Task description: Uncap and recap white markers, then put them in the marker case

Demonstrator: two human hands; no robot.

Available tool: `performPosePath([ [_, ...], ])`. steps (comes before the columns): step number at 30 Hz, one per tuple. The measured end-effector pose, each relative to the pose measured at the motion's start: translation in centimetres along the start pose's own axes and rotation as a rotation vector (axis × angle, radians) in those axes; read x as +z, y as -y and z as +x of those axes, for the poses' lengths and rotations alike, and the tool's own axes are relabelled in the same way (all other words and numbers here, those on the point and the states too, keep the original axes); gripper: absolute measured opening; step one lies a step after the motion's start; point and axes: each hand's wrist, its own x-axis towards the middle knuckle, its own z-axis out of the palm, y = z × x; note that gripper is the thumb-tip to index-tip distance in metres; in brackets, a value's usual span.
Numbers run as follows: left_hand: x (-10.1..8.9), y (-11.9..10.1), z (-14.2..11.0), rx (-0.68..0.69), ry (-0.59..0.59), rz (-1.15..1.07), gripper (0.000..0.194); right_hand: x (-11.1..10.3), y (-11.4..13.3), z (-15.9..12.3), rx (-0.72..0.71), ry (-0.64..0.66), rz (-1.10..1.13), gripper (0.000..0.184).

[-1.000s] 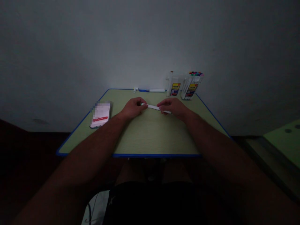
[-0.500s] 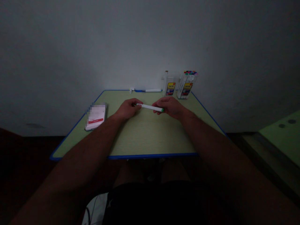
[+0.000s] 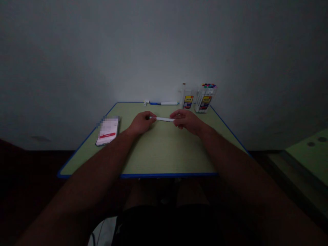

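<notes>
A white marker (image 3: 164,119) lies nearly level between my two hands, above the middle of the table. My left hand (image 3: 142,122) pinches its left end between thumb and fingers. At the other end, my right hand (image 3: 187,121) has its fingers closed around the marker's tip, which they hide. Beyond my right hand stand a clear plastic case (image 3: 188,99) with one marker visible in it and a second clear case (image 3: 205,99) packed with several markers with coloured ends.
The light green table (image 3: 164,153) has a blue edge and stands against a grey wall (image 3: 153,51). A white box-like item with a red stripe (image 3: 107,135) lies at the left. Along the back edge rests a blue and white pen-like object (image 3: 167,103), beside a small white piece (image 3: 146,102).
My right fingers have shifted on the marker, and its green right end, visible before, is now covered. The whole scene sits slightly lower in view.
</notes>
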Motion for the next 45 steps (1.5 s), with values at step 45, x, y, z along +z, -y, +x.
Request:
performPosePath([
  [45, 0.2, -1.4, -0.3, -0.103, -0.060, -0.283, 0.005, -0.9, -0.3, 0.5, -0.174, -0.312, -0.561, 0.010],
])
